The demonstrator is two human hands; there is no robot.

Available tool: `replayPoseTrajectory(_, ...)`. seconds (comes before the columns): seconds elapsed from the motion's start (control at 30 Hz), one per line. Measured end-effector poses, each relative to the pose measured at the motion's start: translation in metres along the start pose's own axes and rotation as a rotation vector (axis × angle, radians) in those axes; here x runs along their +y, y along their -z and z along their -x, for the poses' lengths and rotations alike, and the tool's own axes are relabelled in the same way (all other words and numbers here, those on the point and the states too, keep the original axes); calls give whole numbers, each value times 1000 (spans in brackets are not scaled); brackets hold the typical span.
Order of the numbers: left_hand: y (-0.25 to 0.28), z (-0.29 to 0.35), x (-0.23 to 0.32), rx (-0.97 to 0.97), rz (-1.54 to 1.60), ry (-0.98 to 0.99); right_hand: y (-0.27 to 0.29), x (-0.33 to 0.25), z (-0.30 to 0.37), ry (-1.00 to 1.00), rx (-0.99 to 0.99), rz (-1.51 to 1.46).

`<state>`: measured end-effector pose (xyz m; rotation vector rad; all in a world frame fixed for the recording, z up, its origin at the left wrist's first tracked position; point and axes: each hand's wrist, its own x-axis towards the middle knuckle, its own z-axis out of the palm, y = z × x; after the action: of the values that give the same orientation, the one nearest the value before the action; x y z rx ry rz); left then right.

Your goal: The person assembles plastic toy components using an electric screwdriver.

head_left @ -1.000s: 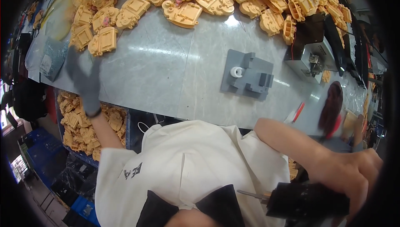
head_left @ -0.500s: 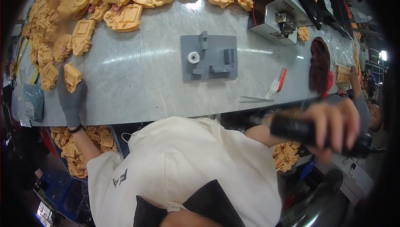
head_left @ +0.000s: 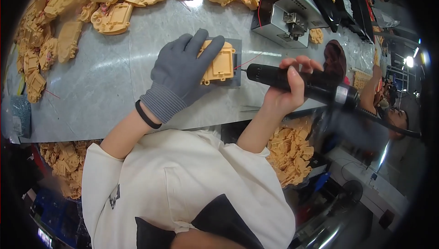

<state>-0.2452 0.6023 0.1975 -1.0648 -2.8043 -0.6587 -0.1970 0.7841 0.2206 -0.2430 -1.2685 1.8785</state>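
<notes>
My left hand [head_left: 176,66], in a grey glove, presses a yellow-orange plastic housing [head_left: 224,64] onto the grey fixture block [head_left: 237,48]. Its fingers curl over the housing's upper left side, and they hide part of it. A thin red wire [head_left: 250,61] sticks out to the right of the housing. My bare right hand [head_left: 292,86] is wrapped round a black electric screwdriver [head_left: 320,86], held nearly level. The screwdriver's bit points left at the housing's right edge; I cannot tell whether it touches.
Many similar housings [head_left: 112,18] lie heaped along the bench's far and left sides. A metal-faced machine [head_left: 290,18] stands at the back right, a dark cloth [head_left: 335,59] near it. Tweezers [head_left: 251,108] lie near the front edge. Bins of housings [head_left: 290,150] sit below. Another person works at far right.
My left hand has brought a housing from the bench's far left to the fixture. My right hand has swung the screwdriver in from the lower right, up beside it. The view has shifted slightly.
</notes>
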Motion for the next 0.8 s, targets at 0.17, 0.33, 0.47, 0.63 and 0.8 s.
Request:
replayPoseTrajectory(0.17, -1, 4, -2, -83, 141, 79, 3, 1, 1, -22, 8, 42)
replayPoseTrajectory(0.33, 2, -3, 7, -95, 31, 64, 11, -5, 3, -43, -30, 65)
replayPoseTrajectory(0.47, -13, -14, 1, 17, -59, -80, 7, -5, 5, -51, -3, 79)
replayPoseTrajectory(0.63, -12, -14, -7, 5, 19, -116, 12, -7, 3, -13, -6, 91)
replayPoseTrajectory(0.8, -16, -6, -13, 60, 174, -113, 15, -17, -4, 95, 57, 63)
